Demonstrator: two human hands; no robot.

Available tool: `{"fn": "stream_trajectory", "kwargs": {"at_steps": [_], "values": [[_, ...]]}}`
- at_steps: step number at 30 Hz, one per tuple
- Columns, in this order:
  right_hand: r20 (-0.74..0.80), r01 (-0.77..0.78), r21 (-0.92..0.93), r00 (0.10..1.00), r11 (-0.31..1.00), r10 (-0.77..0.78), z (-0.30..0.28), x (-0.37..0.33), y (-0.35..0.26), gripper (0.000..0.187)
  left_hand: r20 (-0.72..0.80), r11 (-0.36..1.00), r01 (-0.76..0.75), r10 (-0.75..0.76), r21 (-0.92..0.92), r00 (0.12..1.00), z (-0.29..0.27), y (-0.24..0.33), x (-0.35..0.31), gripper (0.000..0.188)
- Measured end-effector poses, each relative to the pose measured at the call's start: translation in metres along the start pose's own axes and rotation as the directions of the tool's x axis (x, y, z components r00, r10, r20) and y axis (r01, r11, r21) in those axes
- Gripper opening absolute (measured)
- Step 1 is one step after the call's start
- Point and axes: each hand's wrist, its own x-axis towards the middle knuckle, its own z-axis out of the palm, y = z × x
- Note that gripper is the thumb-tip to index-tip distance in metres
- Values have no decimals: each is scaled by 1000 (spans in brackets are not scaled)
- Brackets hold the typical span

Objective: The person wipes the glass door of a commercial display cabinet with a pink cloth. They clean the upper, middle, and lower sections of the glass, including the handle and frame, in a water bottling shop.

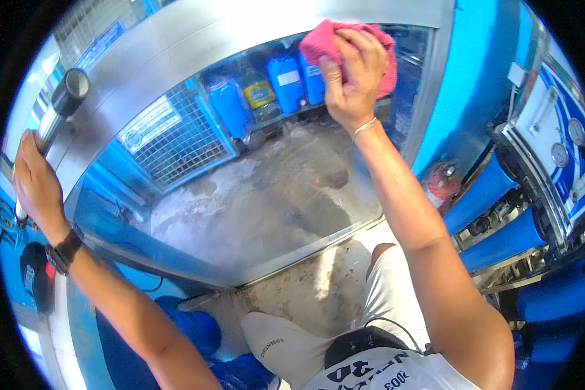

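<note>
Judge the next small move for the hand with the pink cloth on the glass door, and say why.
Probably a sweep of the pink cloth down and leftward across the glass. The right hand presses it near the pane's top edge, leaving the wide area below uncovered, where the pane looks hazy. The left hand grips the door handle, which seems to steady the door.

Bright daylight floods a blue-painted workroom. A worn, pale concrete floor [305, 292] runs along the bottom centre of the frame. At right, blue filter cylinders [494, 214] sit below a panel of round gauges [567, 140]; a red extinguisher [441, 184] stands by the blue wall [481, 78]. Blue water jugs [198, 328] crowd the lower left.
</note>
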Motion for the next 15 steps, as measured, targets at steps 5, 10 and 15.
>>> {"fn": "stream_trajectory", "kwargs": {"at_steps": [5, 10, 15], "values": [[295, -18, 52, 955, 999, 2, 7, -127, -85, 50, -76, 980, -89, 104, 180, 992, 5, 1, -3, 42], [536, 499, 705, 90, 503, -840, -11, -312, -113, 51, -202, 923, -330, 368, 199, 908, 1, 14, 0, 37], [429, 479, 811, -99, 335, -898, -5, -230, -101, 48, -188, 999, -43, 48, 33, 981, -2, 53, -2, 33]]}}
